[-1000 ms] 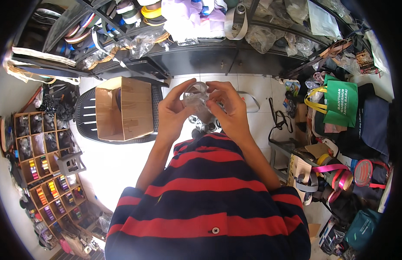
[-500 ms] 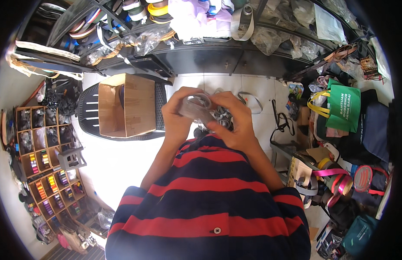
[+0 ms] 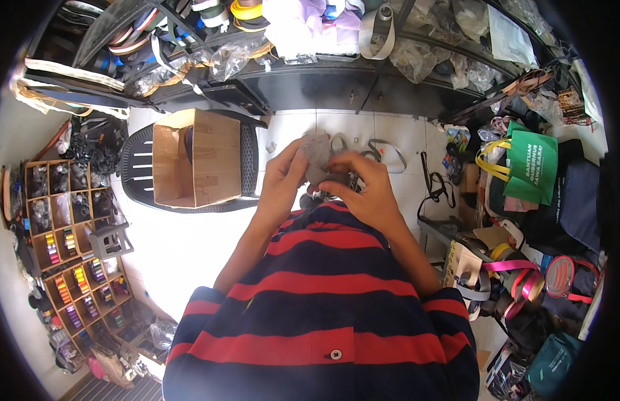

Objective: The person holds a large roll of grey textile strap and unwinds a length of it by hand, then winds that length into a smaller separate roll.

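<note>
Between my two hands, in front of my chest, is a bunched grey piece of fabric-like material (image 3: 316,155). Its exact kind is unclear. My left hand (image 3: 283,166) grips it along its left side. The fingers and thumb of my right hand (image 3: 363,182) pinch its lower right edge. Just beyond and partly behind my right hand, grey straps (image 3: 390,152) lie looped on the white tiled floor. More grey pieces beneath the hands are mostly covered.
An open cardboard box (image 3: 215,157) rests on a black plastic chair (image 3: 137,167). Dark cabinets (image 3: 303,91) run along the far side. Thread spools fill a wooden rack (image 3: 76,271) at left. At right are a green bag (image 3: 529,164), strap rolls (image 3: 524,281) and a black strap (image 3: 430,187).
The grey piece has turned from a rounded, loop-like shape to a bunched one standing higher. My left hand has shifted slightly right, and my right fingers have moved down its edge.
</note>
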The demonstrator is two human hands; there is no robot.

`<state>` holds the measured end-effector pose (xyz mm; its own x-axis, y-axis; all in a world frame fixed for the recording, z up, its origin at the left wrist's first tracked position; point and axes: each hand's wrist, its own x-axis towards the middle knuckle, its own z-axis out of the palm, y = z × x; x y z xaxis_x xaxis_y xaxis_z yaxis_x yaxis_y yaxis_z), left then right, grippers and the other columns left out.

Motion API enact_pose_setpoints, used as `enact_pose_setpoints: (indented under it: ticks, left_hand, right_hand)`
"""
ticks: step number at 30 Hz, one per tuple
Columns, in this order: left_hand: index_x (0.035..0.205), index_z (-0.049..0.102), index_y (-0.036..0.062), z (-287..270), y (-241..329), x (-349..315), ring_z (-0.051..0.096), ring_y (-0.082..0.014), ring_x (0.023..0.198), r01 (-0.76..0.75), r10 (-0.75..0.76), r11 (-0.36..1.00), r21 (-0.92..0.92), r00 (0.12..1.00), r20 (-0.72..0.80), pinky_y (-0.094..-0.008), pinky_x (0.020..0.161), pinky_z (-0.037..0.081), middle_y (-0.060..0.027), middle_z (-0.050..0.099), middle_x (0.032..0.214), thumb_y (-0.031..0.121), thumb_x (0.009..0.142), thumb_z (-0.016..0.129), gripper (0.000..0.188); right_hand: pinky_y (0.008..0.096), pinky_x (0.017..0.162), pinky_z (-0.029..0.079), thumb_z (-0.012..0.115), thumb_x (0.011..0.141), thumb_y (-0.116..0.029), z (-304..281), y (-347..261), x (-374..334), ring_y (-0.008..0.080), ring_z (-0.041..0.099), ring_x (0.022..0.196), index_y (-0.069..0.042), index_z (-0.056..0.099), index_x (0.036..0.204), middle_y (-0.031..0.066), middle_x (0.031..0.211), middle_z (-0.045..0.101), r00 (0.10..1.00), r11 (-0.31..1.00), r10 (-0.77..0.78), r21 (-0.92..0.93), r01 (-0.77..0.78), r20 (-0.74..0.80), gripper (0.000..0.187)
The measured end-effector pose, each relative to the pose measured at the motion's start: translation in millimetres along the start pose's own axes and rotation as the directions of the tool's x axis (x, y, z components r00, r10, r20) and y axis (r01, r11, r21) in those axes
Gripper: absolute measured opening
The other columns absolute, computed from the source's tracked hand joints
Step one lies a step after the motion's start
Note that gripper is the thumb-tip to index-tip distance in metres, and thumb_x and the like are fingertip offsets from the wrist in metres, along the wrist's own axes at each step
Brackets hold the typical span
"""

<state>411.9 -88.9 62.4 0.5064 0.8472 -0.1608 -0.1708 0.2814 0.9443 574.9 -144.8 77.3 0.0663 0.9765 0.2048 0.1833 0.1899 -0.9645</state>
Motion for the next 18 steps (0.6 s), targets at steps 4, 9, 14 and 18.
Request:
enact_pose_setpoints:
  ticks: [4,9,14,18]
  left_hand:
    - [0.13,0.047,-0.0035,10,2,-4,0.055,-0.0104,0.096,-0.035,0.038,0.995,0.091,0.999,-0.03,-0.023,0.08,0.045,-0.01,0.054,0.123,0.028,0.101,0.038,0.043]
    - [0.129,0.051,0.0029,8,20,-2,0.053,-0.0172,0.087,-0.259,0.363,0.68,0.686,0.932,-0.008,-0.0282,0.081,0.043,-0.0073,0.058,0.105,0.019,0.091,0.055,0.041]
    - [0.127,0.054,0.0072,6,69,6,0.056,-0.0258,0.095,-0.651,0.254,0.351,0.673,0.758,0.601,-0.036,0.083,0.045,-0.0072,0.059,0.104,0.016,0.072,0.075,0.059]
    - [0.116,0.062,0.0091,1,67,17,0.061,-0.0228,0.085,-0.476,0.077,0.494,0.727,0.857,0.509,-0.0323,0.071,0.051,-0.009,0.062,0.095,0.008,0.063,0.08,0.056]
  right_hand:
    - [0.0251,0.059,0.044,0.072,0.075,-0.004,1,-2,-1,0.0107,0.056,0.066,-0.001,0.06,0.096,0.0047,0.077,0.059,0.985,0.97,0.171,0.178,-0.164,-0.023,0.024]
    - [0.0217,0.054,0.039,0.066,0.083,-0.008,-15,20,0,0.0066,0.051,0.061,-0.001,0.058,0.097,0.0003,0.075,0.057,0.955,0.909,0.227,0.31,-0.279,0.193,0.018]
    - [0.0218,0.049,0.035,0.063,0.086,-0.013,-40,4,22,0.0045,0.047,0.059,-0.001,0.059,0.096,-0.0005,0.075,0.057,0.803,0.866,0.331,0.178,-0.467,0.495,0.016]
    - [0.0193,0.048,0.032,0.062,0.087,-0.015,-38,-3,29,0.0029,0.045,0.056,-0.002,0.058,0.099,-0.0021,0.069,0.055,0.785,0.86,0.385,0.119,-0.496,0.485,0.018]
